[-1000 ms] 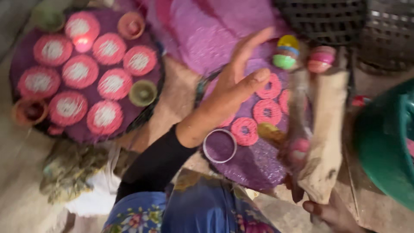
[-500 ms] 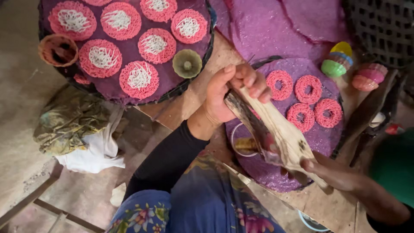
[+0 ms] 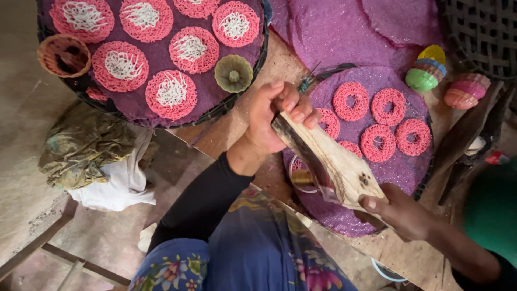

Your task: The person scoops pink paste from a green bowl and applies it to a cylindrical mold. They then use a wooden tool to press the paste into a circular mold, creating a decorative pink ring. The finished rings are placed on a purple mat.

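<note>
Far left: crumpled olive cloth (image 3: 86, 143) on a white rag (image 3: 116, 186), off the tabletop (image 3: 231, 132). Not in play.

Upper left: round tray (image 3: 245, 89) w/ purple mat, red noodle coils w/ white centres (image 3: 172, 94), a fluted cup mould at its edge (image 3: 233, 73). Coils look soft/wet, would smear if bumped.

Centre: my left hand (image 3: 274, 116) is wrapped tight round the top end of the wooden press (image 3: 336, 164), fingers curled over, thumb behind. Press runs diagonally down-right over the second tray (image 3: 425, 178), above the near rim of its purple mat.

Handling, my read: wood = stiff, moderately heavy, rough grain so decent grip, prob. not slippery unless dough-smeared. Long lever, so a hold at both ends makes sense, as now. Metal barrel under it is partly hidden, can't tell the fill.

Right: my right hand (image 3: 401, 213) is clamped on the lower end, thumb on top, fingers underneath. Ring-shaped red coils (image 3: 379, 143) lie just beyond on the mat, fragile, keep the press off them. Coloured plastic moulds (image 3: 425, 70) far right, well apart.
</note>
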